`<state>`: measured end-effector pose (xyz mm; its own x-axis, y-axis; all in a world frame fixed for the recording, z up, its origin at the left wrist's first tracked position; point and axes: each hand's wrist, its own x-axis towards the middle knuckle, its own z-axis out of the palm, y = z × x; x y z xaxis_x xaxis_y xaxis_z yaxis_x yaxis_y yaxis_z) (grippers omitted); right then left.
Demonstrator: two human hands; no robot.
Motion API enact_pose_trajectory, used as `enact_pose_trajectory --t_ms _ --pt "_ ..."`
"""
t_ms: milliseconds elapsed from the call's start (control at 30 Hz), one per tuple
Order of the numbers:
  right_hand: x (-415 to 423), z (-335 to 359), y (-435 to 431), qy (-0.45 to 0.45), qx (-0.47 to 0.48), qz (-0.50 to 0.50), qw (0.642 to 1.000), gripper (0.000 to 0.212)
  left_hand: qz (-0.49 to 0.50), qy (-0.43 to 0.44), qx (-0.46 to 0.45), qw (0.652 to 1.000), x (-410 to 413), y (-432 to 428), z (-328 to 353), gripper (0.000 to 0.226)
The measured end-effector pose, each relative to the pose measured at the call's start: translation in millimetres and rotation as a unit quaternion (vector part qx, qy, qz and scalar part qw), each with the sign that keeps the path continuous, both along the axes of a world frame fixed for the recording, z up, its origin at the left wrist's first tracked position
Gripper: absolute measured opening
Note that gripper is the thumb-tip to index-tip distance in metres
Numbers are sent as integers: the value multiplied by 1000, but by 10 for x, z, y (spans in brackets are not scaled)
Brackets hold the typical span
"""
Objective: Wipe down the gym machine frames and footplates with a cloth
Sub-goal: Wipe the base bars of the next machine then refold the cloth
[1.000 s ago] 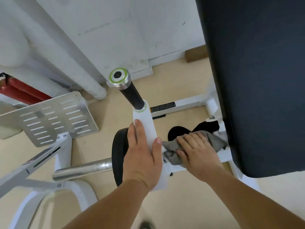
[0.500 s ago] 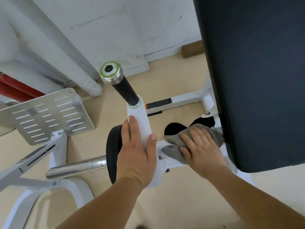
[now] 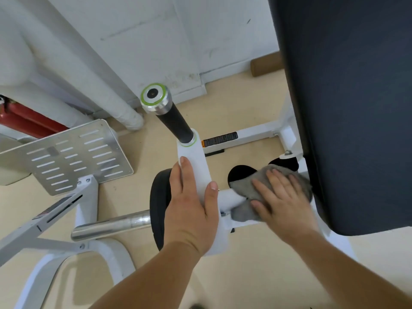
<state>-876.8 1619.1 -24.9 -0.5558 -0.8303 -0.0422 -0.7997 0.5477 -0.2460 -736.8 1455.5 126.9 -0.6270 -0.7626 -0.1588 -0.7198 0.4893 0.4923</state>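
A white machine arm (image 3: 196, 166) rises toward me, topped by a black grip (image 3: 176, 123) with a silver, green-ringed cap. My left hand (image 3: 191, 210) grips this white arm from behind, thumb on its right side. My right hand (image 3: 283, 201) lies with straight fingers on a grey cloth (image 3: 247, 186), pressing it onto the white horizontal frame tube (image 3: 229, 197) between the arm and the dark back pad. A slotted metal footplate (image 3: 66, 157) stands at the left on a white frame.
A large dark blue pad (image 3: 347, 103) fills the right side. A black weight plate (image 3: 158, 206) sits on a chrome bar (image 3: 111, 225) under my left hand. White pipes (image 3: 93, 70) and a red pipe (image 3: 29, 121) run along the wall. The floor is beige.
My right hand has slid the cloth a little to the right along the tube, toward the pad. My left hand keeps its hold on the white arm.
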Motion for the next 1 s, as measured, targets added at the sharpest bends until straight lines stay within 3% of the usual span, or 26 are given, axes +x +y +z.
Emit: enact_pose_trajectory --t_ms 233,367,467,600,700,767,867,1000 --pt "299 84 -245 -38 -6 -95 995 49 4 1 11 1000 -8 7 30 77" --pt "454 116 -644 -30 -33 -15 999 42 5 6 4 1000 -12 -3 18 78" --pt "136 145 -640 -49 15 41 998 49 3 4 0 1000 -6 -10 15 79" --pt "-202 118 -576 -50 38 -6 998 55 3 8 -1 1000 6 -16 -12 79" --pt "-50 142 -618 -22 5 -35 999 47 4 7 -6 1000 1 -15 -15 80" --pt "166 128 -564 -22 -35 -24 999 38 7 5 -3 1000 2 -13 -13 81" --pt "412 50 -412 -39 -85 -3 996 46 4 3 -12 1000 -8 -14 -13 83" --pt "226 -44 -368 -3 -65 67 996 51 3 1 -8 1000 6 -15 -12 81"
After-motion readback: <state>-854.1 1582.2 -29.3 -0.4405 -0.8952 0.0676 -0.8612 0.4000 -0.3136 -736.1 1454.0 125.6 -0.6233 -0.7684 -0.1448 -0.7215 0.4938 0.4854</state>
